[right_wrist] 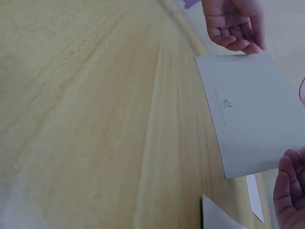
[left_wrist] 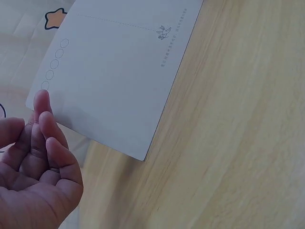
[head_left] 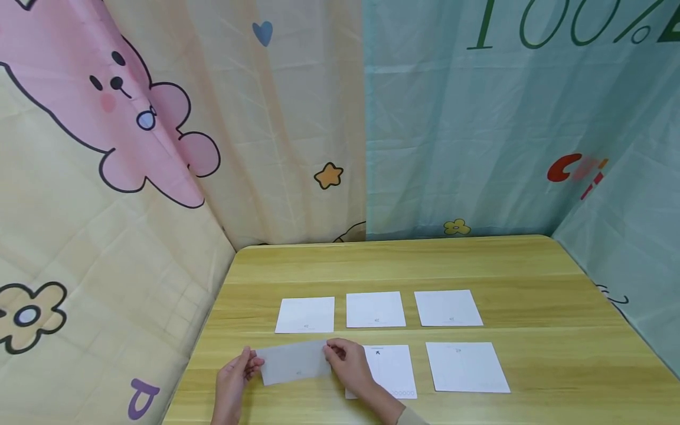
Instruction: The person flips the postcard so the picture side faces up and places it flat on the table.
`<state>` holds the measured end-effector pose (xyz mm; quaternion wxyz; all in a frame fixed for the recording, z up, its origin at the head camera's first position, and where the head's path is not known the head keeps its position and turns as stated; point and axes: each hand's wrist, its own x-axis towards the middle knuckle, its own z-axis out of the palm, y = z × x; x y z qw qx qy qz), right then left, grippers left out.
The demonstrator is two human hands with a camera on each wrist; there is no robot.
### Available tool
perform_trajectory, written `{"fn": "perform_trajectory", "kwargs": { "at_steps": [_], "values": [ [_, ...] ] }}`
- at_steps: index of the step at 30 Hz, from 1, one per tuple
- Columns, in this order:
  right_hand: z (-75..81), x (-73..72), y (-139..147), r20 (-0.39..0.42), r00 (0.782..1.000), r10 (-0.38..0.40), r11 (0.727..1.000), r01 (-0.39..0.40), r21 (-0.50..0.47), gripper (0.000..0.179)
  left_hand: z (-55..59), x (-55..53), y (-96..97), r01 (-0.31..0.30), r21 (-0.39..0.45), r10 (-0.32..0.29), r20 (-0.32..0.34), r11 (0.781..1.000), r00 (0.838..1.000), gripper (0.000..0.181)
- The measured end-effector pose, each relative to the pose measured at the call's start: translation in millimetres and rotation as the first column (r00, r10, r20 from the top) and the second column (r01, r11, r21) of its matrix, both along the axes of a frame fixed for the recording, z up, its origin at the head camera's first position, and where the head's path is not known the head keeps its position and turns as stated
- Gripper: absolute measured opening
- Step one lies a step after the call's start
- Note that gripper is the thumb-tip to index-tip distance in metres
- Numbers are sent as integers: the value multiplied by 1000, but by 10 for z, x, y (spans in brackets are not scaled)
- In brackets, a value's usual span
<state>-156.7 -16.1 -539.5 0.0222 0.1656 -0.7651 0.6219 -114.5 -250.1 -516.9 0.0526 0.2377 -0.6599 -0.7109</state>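
White and thin, the card (head_left: 296,362) I hold slants above the front left part of the wooden table (head_left: 404,260), clear of its surface. My left hand (head_left: 234,381) pinches it by the left end with the fingertips; my right hand (head_left: 347,366) pinches the upper right corner. From my left wrist I see its print: a line of small circles along one edge, a dotted line, a little bird emblem and a string of characters too tiny for me to read.

Five more white cards lie flat on the wood. Behind my hands is a row of three cards (head_left: 375,310), each with a small mark near its front edge. In front, a printed card (head_left: 390,369) lies partly under my right hand, showing a dark mark and a row of circles; another card (head_left: 470,367) lies to its right.

Beyond, "100%" (head_left: 485,26) stands in green on the blue curtain (head_left: 457,130), and a purple letter like a P (head_left: 132,404) marks the cream cloth (head_left: 106,319) at left.
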Motion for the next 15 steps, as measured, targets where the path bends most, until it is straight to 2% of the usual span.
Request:
{"fn": "perform_trajectory", "kwargs": {
  "at_steps": [3,7,10,12,15],
  "values": [
    [-17,1,12,-22,1000,8,1000,-8,16,13,-37,0,-19,-1,-6,1,11,1000,1000,36],
    [-35,14,12,-66,998,15,1000,-14,8,12,-276,-45,-103,-51,-2,51,2,999,999,44],
    [-11,37,11,-68,997,20,1000,-21,-7,11,-409,-71,-147,-80,3,81,-5,997,997,47],
    [57,70,17,-56,998,27,1000,-28,-14,10,-385,-56,-135,-85,-7,85,2,996,996,47],
    [217,133,39,-45,998,46,999,-47,-21,10,-252,-6,-79,-86,-23,86,4,996,996,44]
  ]
}}
